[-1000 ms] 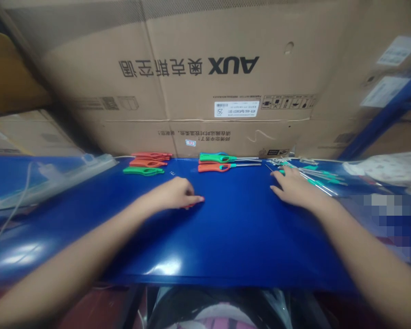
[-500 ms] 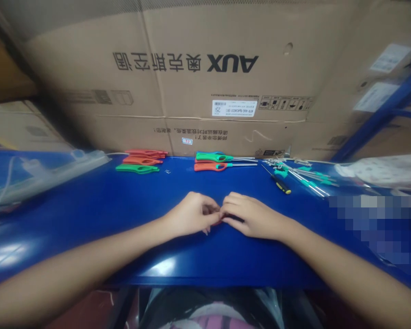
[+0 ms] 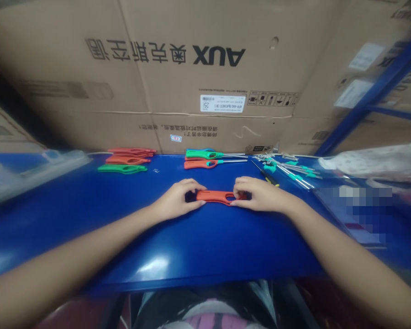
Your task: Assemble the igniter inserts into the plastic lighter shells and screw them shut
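Note:
An orange lighter handle [image 3: 214, 197] with a finger hole lies level between my two hands, just over the blue table. My left hand [image 3: 176, 199] pinches its left end between thumb and fingers. At the other end, by the hole, my right hand [image 3: 260, 194] grips it; that tip is partly hidden by the fingers. Beyond the hands are an orange lighter [image 3: 201, 164] and a green lighter [image 3: 202, 154], both with metal rods. Further left, several orange handle shells [image 3: 128, 160] are stacked behind a green handle shell [image 3: 121, 169].
A black and yellow screwdriver [image 3: 270, 179] lies behind my right hand, beside several metal rods with teal parts [image 3: 296, 176]. A white power strip [image 3: 60, 167] runs along the left. A large cardboard box [image 3: 164, 98] walls off the back. White spotted cloth [image 3: 373, 160] sits at right.
My hands were close together, almost hiding a reddish piece. Now they are further apart, with the orange handle showing between them. The view has shifted slightly, moving the background left.

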Demonstrator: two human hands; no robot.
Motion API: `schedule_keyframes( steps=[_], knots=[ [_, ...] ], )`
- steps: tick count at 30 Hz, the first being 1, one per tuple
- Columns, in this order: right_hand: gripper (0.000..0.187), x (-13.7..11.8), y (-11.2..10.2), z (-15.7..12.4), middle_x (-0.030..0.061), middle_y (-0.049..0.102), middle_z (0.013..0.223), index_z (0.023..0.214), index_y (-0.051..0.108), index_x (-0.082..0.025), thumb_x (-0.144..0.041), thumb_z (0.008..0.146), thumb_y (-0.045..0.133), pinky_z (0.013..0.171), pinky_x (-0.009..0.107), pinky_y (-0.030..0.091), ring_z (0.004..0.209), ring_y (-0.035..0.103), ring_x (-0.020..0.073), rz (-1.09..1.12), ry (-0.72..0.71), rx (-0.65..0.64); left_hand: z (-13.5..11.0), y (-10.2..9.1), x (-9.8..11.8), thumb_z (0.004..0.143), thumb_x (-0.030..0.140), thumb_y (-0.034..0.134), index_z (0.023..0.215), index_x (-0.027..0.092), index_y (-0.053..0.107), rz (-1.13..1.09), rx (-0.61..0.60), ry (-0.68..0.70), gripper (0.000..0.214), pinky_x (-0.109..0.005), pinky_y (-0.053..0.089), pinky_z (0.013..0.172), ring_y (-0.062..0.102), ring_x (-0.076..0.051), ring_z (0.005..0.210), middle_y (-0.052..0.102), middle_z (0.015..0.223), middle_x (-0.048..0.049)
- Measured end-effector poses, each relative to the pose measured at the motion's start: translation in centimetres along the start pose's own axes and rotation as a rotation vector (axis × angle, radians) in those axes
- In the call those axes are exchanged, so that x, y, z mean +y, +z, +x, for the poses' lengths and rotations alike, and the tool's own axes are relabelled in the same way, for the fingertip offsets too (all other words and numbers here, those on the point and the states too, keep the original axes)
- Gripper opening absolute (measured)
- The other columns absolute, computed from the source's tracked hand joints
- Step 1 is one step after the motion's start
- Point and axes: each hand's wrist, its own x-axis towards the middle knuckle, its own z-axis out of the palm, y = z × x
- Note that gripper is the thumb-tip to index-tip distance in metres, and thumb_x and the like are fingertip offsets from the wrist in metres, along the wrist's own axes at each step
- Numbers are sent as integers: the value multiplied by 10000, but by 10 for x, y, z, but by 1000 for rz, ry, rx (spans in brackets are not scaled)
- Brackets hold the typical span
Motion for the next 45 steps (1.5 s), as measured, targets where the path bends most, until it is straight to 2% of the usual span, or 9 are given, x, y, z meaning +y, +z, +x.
schedule_keyframes(
  steps=[3,7,16,24,31,38,42,45],
  knots=[
    [230,-1,3,1,36,635,860,838,599,-199,-396,957,604,721,292,423,808,556,176,-46,-18,53,1,2,-2,832,398,722,1144,186,706,-32,19,-24,378,-327,532,825,649,-193,889,689,1018,-60],
    [120,1,7,3,40,687,929,924,638,-203,-289,976,573,745,301,441,829,614,182,-118,22,163,1,0,-3,813,401,743,1159,191,703,-41,13,-35,407,-320,522,812,636,-186,872,686,1005,-52],
    [102,2,8,4,50,716,924,940,670,-189,-256,961,597,733,286,476,824,659,180,-138,-46,269,1,1,-1,840,442,713,1155,198,705,-61,19,-47,399,-326,505,822,628,-190,892,688,1019,-55],
    [134,-1,7,4,31,729,878,895,702,-204,-288,957,618,747,280,474,812,668,169,-120,-122,229,1,1,-2,859,445,682,1115,189,725,-67,57,-80,364,-313,508,752,627,-178,814,666,937,-51],
    [155,-2,8,2,15,722,863,893,701,-208,-321,958,616,689,262,451,756,661,155,-135,-85,177,1,2,-6,816,437,736,1127,198,722,-108,86,-69,392,-312,511,746,624,-178,828,660,973,-55],
    [175,-5,6,3,34,734,949,948,652,-205,-289,997,507,656,263,429,781,662,164,-223,53,329,2,3,-5,834,464,709,1182,192,689,-114,103,-110,442,-323,523,774,652,-188,844,705,996,-61],
    [211,-3,5,2,52,737,935,923,653,-202,-271,993,466,663,276,427,785,660,178,-244,77,349,1,2,-3,790,436,752,1172,188,679,-110,78,-80,461,-334,534,814,655,-197,885,714,1044,-65],
    [212,-3,4,1,53,728,885,899,662,-200,-263,980,476,662,282,420,749,643,177,-206,64,299,1,1,-1,787,409,752,1151,191,681,-87,62,-45,430,-341,538,820,650,-196,886,713,1047,-62]
  ],
)
